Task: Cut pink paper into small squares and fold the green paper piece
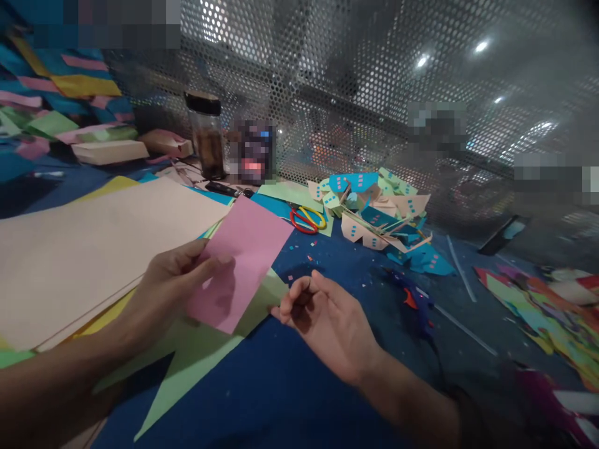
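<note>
My left hand [175, 284] pinches a rectangular pink sheet of paper [248, 252] between thumb and fingers, holding it tilted above the table. To its right, my right hand [334, 321] is palm up with loosely curled fingers, and nothing shows in it. Its fingertips are close to the edge of a light green sheet of paper [201, 368], which lies partly under the pink sheet; whether they touch it I cannot tell. A stack of large cream paper [107, 243] lies beneath and beyond my left forearm.
Scissors [304, 228] with red and yellow handles lie behind the pink sheet. Folded paper shapes [379, 212] stand at the back, near a perforated metal screen [318, 81]. A blue glue gun [418, 302] and clear sticks [463, 330] lie right; a lidded jar [208, 137] stands back left.
</note>
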`<state>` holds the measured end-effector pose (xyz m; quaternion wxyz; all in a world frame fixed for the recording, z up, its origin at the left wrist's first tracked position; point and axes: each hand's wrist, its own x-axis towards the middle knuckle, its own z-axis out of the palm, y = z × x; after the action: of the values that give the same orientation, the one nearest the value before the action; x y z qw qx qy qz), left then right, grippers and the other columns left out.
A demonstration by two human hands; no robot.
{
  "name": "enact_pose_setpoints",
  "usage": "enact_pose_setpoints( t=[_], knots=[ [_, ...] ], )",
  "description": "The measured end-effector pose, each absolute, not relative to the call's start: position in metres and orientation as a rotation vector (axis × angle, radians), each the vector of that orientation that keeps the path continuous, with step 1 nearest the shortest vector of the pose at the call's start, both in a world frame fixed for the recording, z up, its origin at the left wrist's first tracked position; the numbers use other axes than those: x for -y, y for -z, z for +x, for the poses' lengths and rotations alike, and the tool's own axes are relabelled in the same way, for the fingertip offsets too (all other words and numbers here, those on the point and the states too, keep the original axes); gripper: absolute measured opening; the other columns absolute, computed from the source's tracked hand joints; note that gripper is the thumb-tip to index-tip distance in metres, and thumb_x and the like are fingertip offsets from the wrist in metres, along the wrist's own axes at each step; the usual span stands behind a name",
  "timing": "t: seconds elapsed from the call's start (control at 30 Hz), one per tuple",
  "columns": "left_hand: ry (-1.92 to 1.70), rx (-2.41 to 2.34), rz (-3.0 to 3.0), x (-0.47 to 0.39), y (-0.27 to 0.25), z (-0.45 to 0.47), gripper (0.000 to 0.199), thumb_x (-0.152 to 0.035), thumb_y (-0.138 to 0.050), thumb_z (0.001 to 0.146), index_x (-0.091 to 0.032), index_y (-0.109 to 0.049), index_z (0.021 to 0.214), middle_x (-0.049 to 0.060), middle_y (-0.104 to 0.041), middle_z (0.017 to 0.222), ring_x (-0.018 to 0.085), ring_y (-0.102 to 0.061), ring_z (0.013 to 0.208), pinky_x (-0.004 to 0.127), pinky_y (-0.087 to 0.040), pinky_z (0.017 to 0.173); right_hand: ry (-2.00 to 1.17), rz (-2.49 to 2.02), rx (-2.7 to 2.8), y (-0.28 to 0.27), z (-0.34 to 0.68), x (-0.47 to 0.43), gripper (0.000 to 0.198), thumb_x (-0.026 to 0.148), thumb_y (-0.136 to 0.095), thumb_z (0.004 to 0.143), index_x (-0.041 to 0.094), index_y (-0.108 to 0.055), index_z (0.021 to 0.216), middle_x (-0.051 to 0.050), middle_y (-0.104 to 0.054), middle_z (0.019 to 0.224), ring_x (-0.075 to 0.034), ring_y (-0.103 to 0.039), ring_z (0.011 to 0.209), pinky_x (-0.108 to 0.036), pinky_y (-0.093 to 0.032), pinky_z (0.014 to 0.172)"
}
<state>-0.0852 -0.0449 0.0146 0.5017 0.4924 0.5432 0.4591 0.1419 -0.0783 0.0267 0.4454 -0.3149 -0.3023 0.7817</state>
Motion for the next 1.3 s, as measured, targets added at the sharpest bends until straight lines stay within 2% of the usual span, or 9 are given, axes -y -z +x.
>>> enact_pose_setpoints(
  t=[0.23,0.4,0.5,0.73,0.9,1.0,1.07,1.13,1.3],
  knots=[
    [-1.199,-1.294,1.254,0.035,-0.012,-0.093,0.021,-0.038,-0.073,0.079,-0.019,-0.067,0.084,-0.003,-0.059,0.072,0.009,-0.050,0.062,0.018,-0.038,0.052,-1.898,-0.828,0.726,-0.031,0.147,0.082,0.037,0.048,-0.046,0.092,0.021,-0.062,0.071,-0.003,-0.062,0.073,-0.017,-0.060,0.073,-0.042,-0.047,0.095],
    [-1.213,-1.348,1.309,0.034,-0.013,-0.093,0.026,-0.041,-0.074,0.079,-0.017,-0.067,0.086,-0.003,-0.057,0.072,0.008,-0.047,0.061,0.017,-0.035,0.051,-1.891,-0.851,0.646,-0.038,0.156,0.089,0.039,0.048,-0.048,0.091,0.021,-0.061,0.067,-0.004,-0.061,0.071,-0.018,-0.060,0.072,-0.045,-0.047,0.094],
    [-1.220,-1.407,1.344,0.034,-0.015,-0.090,0.030,-0.043,-0.073,0.079,-0.017,-0.070,0.094,-0.002,-0.058,0.073,0.008,-0.047,0.062,0.016,-0.034,0.049,-1.977,-0.810,0.612,-0.039,0.149,0.084,0.041,0.049,-0.049,0.091,0.020,-0.062,0.065,-0.004,-0.063,0.070,-0.018,-0.061,0.071,-0.043,-0.047,0.094],
    [-1.302,-1.373,1.321,0.033,-0.014,-0.091,0.030,-0.044,-0.075,0.077,-0.019,-0.071,0.094,-0.002,-0.059,0.075,0.008,-0.050,0.062,0.017,-0.038,0.050,-2.056,-0.746,0.568,-0.039,0.133,0.073,0.044,0.049,-0.048,0.091,0.018,-0.063,0.064,-0.005,-0.066,0.070,-0.017,-0.061,0.073,-0.036,-0.046,0.086],
    [-1.292,-1.396,1.305,0.036,-0.016,-0.091,0.030,-0.046,-0.076,0.075,-0.018,-0.069,0.084,-0.002,-0.057,0.070,0.008,-0.048,0.059,0.016,-0.034,0.047,-1.700,-0.884,0.988,-0.037,0.153,0.077,0.036,0.044,-0.053,0.093,0.019,-0.065,0.070,-0.002,-0.064,0.070,-0.016,-0.060,0.072,-0.034,-0.046,0.083],
    [-1.278,-1.408,1.302,0.035,-0.017,-0.090,0.031,-0.048,-0.075,0.075,-0.019,-0.070,0.085,-0.002,-0.055,0.070,0.008,-0.046,0.058,0.016,-0.033,0.046,-1.400,-1.131,1.306,-0.033,0.170,0.073,0.030,0.040,-0.050,0.096,0.020,-0.066,0.080,-0.003,-0.066,0.084,-0.018,-0.061,0.085,-0.035,-0.045,0.087],
    [-1.283,-1.433,1.302,0.035,-0.019,-0.090,0.031,-0.048,-0.075,0.075,-0.019,-0.071,0.086,-0.002,-0.056,0.071,0.008,-0.046,0.059,0.016,-0.033,0.046,-1.157,-1.267,1.589,-0.031,0.174,0.067,0.014,0.033,-0.056,0.093,0.021,-0.065,0.092,-0.003,-0.068,0.095,-0.019,-0.061,0.094,-0.036,-0.044,0.090],
    [-1.300,-1.458,1.286,0.034,-0.022,-0.090,0.033,-0.048,-0.075,0.073,-0.019,-0.072,0.087,-0.001,-0.057,0.073,0.009,-0.047,0.060,0.016,-0.033,0.046,-0.997,-1.280,1.748,-0.028,0.171,0.060,0.012,0.026,-0.056,0.091,0.022,-0.063,0.100,-0.004,-0.066,0.104,-0.019,-0.060,0.100,-0.036,-0.044,0.092],
    [-1.341,-1.446,1.259,0.035,-0.027,-0.090,0.034,-0.048,-0.077,0.071,-0.019,-0.071,0.087,-0.001,-0.056,0.071,0.009,-0.046,0.058,0.017,-0.033,0.046,-1.226,-1.115,1.677,-0.021,0.156,0.040,0.014,0.023,-0.050,0.091,0.021,-0.060,0.101,-0.005,-0.065,0.104,-0.018,-0.062,0.097,-0.036,-0.050,0.087]
  ],
)
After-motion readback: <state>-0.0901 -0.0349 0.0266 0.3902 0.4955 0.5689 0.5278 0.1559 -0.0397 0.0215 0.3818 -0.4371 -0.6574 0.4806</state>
